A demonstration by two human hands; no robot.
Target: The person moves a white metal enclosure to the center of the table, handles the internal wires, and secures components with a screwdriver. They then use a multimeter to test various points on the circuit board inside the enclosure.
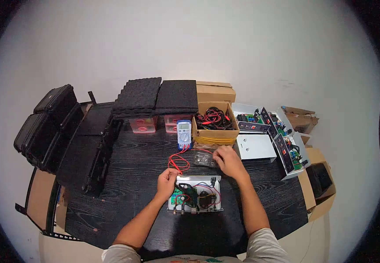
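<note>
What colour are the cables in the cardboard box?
The cables are black and red, seen in the head view.

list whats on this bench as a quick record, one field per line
left hand: by far left corner of opened white unit, grip unclear
right hand: at right end of clear plastic box, grip unclear
unit interior: green circuit board, wires
meter: blue-and-white multimeter, red leads
behind: cardboard box of red and black cables
right side: more opened white units
left side: black cases
</note>
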